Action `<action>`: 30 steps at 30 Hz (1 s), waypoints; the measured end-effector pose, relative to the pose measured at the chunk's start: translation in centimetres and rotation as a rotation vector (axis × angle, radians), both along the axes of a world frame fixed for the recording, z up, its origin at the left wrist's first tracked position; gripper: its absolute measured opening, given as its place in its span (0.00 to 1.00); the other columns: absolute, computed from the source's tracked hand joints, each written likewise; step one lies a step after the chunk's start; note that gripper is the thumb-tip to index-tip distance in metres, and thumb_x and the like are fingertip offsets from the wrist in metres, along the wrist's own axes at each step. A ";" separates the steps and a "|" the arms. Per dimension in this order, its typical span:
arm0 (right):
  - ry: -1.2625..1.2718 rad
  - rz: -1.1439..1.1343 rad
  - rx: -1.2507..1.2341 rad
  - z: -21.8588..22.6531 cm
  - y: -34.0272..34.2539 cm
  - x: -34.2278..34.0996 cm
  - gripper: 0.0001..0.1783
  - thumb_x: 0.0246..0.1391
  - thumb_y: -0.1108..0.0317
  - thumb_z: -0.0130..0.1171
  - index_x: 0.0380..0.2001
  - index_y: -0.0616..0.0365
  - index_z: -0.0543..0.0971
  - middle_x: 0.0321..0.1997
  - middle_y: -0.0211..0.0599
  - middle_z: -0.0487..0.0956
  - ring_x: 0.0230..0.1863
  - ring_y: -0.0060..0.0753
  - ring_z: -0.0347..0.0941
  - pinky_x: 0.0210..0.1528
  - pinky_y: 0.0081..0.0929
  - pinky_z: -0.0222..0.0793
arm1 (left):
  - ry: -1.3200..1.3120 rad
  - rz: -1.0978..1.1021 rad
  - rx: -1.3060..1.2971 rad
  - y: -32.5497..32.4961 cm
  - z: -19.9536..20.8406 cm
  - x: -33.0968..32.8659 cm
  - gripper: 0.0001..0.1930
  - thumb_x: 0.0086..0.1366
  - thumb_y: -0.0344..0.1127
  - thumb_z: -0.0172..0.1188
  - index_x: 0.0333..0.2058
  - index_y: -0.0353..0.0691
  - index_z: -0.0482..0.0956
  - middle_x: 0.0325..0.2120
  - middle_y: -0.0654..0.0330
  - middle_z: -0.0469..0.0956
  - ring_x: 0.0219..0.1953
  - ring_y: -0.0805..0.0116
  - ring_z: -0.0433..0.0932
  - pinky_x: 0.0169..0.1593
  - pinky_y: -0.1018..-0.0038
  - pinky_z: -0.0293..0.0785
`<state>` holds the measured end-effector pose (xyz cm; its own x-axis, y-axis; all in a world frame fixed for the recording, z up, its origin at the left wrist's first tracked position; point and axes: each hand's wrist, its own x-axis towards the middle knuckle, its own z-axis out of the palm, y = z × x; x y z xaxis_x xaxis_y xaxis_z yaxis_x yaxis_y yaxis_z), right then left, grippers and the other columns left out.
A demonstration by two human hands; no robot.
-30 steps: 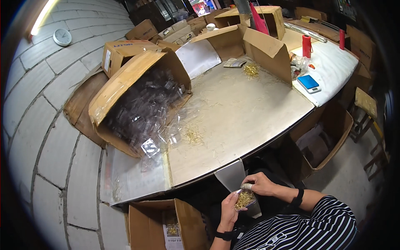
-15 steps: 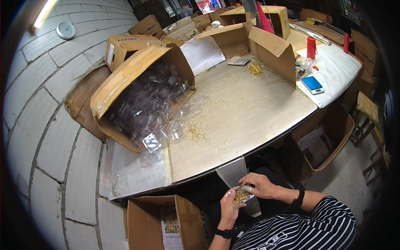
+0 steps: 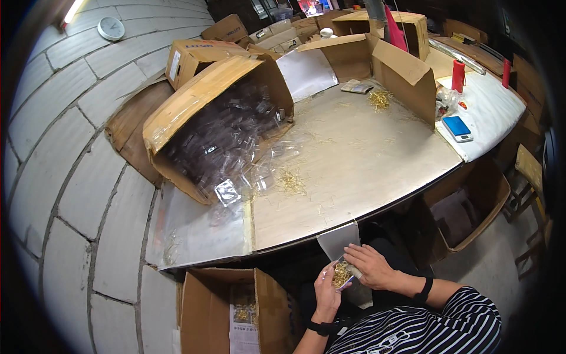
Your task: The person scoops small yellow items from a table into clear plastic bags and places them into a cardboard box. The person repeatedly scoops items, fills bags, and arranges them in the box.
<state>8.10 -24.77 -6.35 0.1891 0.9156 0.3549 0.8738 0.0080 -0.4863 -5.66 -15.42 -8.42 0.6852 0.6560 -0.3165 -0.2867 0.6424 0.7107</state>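
Near the lower middle, my left hand [image 3: 326,293] is closed around a small clear plastic box [image 3: 338,285] holding gold-coloured pins or nails. My right hand [image 3: 373,268] rests against the right side and top edge of this box, its fingers stretched out and its thumb wrapped in pale tape. The box is held in front of my body, just off the table's near edge. A whitish sheet or flap [image 3: 339,241] hangs from that edge just beyond my hands.
A large tilted carton [image 3: 194,88] spills clear plastic boxes [image 3: 227,192] onto the table [image 3: 354,177]. Gold pins [image 3: 290,180] lie in loose piles. A blue-topped scale [image 3: 457,127] stands at the right. Open cartons sit below, one left [image 3: 271,307] and one right [image 3: 480,227].
My right hand's fingers have straightened over the top edge of the plastic box. My left hand still holds it. The whole view has shifted slightly, so the table appears farther right.
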 end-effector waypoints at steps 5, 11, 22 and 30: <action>-0.051 0.023 -0.141 0.8 0.3 -0.3 0.34 0.54 0.57 0.54 0.60 0.61 0.61 0.66 0.49 0.59 0.69 0.47 0.51 0.65 0.55 0.46 | 0.052 -0.019 0.041 0.6 -0.4 -0.4 0.15 0.70 0.38 0.45 0.46 0.33 0.71 0.37 0.54 0.78 0.34 0.66 0.81 0.27 0.72 0.83; -0.149 0.191 -0.276 1.7 2.0 -0.7 0.40 0.57 0.46 0.46 0.64 0.60 0.54 0.67 0.57 0.54 0.69 0.55 0.48 0.67 0.54 0.43 | -0.029 -0.005 -0.003 -0.2 -1.2 0.1 0.19 0.72 0.44 0.41 0.46 0.33 0.71 0.35 0.57 0.77 0.32 0.71 0.79 0.34 0.75 0.79; -0.210 0.157 -0.332 2.8 3.7 -1.8 0.41 0.58 0.37 0.37 0.66 0.54 0.52 0.68 0.52 0.53 0.70 0.57 0.44 0.64 0.65 0.40 | 0.000 0.043 -0.006 -0.1 1.3 0.2 0.20 0.73 0.46 0.37 0.46 0.35 0.70 0.33 0.60 0.76 0.29 0.74 0.78 0.30 0.79 0.76; -0.224 0.108 -0.427 4.4 3.0 -1.5 0.42 0.52 0.47 0.54 0.66 0.48 0.54 0.70 0.46 0.52 0.70 0.60 0.43 0.63 0.68 0.40 | -0.021 0.010 0.140 0.6 -2.0 -0.4 0.22 0.73 0.45 0.36 0.45 0.30 0.70 0.35 0.53 0.77 0.31 0.65 0.80 0.28 0.72 0.82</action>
<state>6.58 -21.76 -1.91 0.0474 0.9983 -0.0353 0.9624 -0.0551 -0.2658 -6.10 -14.86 -10.45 0.6835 0.6998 -0.2077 -0.3082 0.5346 0.7869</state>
